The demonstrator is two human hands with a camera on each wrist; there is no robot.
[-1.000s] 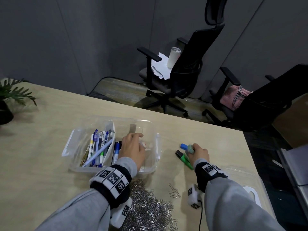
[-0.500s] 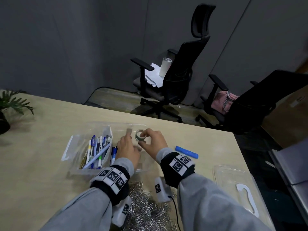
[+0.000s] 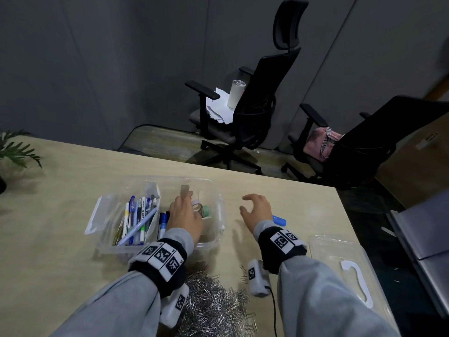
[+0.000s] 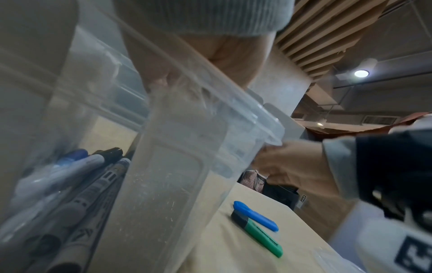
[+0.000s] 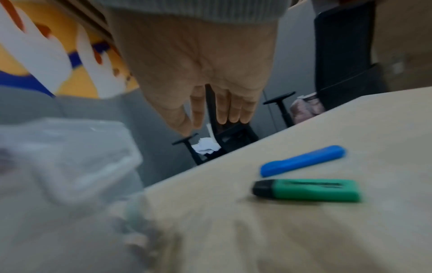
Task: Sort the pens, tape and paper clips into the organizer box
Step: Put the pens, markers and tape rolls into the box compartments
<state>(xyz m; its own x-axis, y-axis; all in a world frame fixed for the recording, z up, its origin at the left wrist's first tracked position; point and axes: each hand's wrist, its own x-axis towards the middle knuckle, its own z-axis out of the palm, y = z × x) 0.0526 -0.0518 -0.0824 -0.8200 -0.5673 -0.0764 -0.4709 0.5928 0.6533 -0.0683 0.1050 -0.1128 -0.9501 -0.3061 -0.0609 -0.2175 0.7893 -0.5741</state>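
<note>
The clear organizer box point(image 3: 116, 205) sits on the table with several pens point(image 3: 136, 222) in its left compartment and markers point(image 3: 163, 222) beside them. Two tape rolls point(image 3: 203, 209), one green, lie in the right compartment. My left hand point(image 3: 183, 212) rests over the middle of the box, its fingers stretched forward next to the tape. My right hand point(image 3: 254, 210) hovers open and empty just right of the box. A blue highlighter point(image 5: 301, 160) and a green one point(image 5: 306, 190) lie on the table under that hand. A heap of paper clips point(image 3: 213, 302) lies near me.
The box's clear lid point(image 3: 340, 268) lies at the table's right edge. A potted plant point(image 3: 14, 152) stands at the far left. Two office chairs point(image 3: 255, 113) stand beyond the table's far edge.
My right hand carried a tape roll from beside the highlighters to the box, let it go there, and has drawn back to the right, empty. The left hand stayed at the box.
</note>
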